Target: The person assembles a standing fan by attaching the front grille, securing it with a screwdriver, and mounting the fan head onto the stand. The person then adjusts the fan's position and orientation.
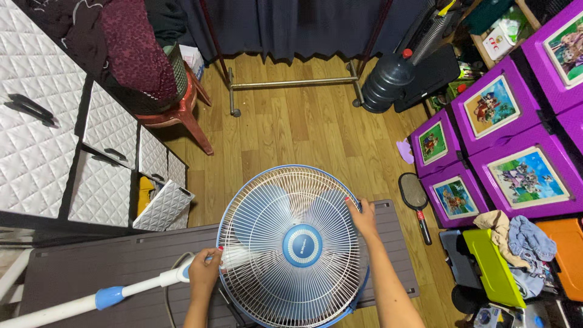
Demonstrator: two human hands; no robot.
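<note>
A round electric fan [291, 246] with a white wire grille, blue rim and blue centre cap lies face up on a dark brown table [91, 267]. My right hand [362, 217] grips the grille's right upper edge. My left hand [205, 271] holds the fan's white pole [139, 285] close to the grille's left rim. The pole runs down to the left and has a light blue collar [110, 297].
A white quilted drawer unit [54, 152] stands at left, one lower drawer open. Purple picture-fronted drawers [504, 140] line the right. A red plastic chair [179, 112], a metal rack base [291, 83], a large water bottle [388, 82] and a racket-shaped swatter [416, 197] stand on the wooden floor.
</note>
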